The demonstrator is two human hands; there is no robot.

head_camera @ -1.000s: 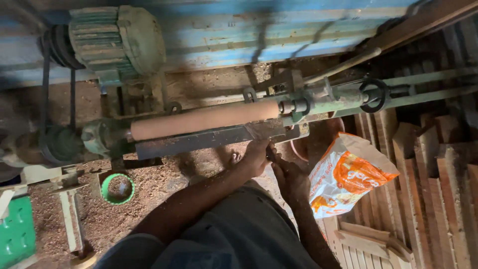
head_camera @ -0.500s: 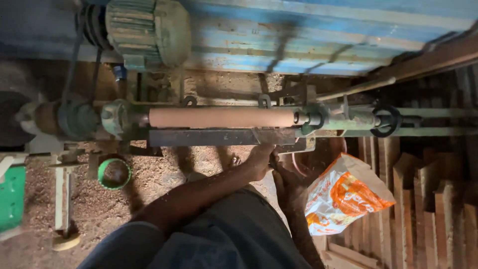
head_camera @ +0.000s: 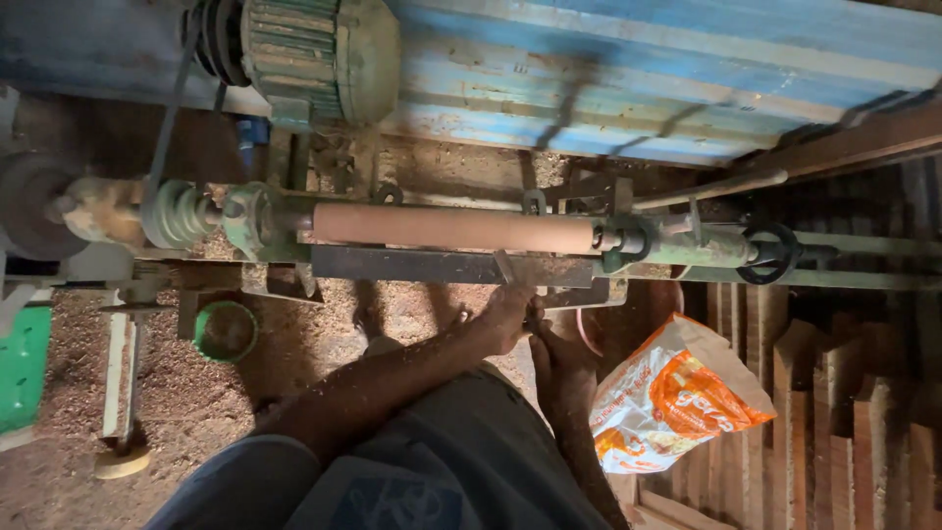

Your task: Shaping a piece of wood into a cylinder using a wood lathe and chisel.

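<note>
A round, pale brown wooden workpiece [head_camera: 451, 228] is mounted lengthwise in a lathe. Below it runs a dark metal tool rest [head_camera: 412, 265]. My left hand [head_camera: 505, 316] sits just under the right part of the rest, closed round a thin turning tool [head_camera: 504, 269] whose tip lies across the rest towards the wood. My right hand [head_camera: 554, 345] is right behind the left one, closed on the same tool's handle, which is mostly hidden by the fingers.
A green motor [head_camera: 304, 49] with a belt sits above the headstock [head_camera: 196, 214]. The tailstock handwheel [head_camera: 770, 253] is at right. An orange and white bag [head_camera: 677, 402] and stacked wooden pieces [head_camera: 844, 412] lie to the right. A green cup [head_camera: 225, 331] stands on the sawdust floor.
The view has swung left and levelled, so the lathe lies horizontal in frame. Both hands have stayed together under the right end of the tool rest.
</note>
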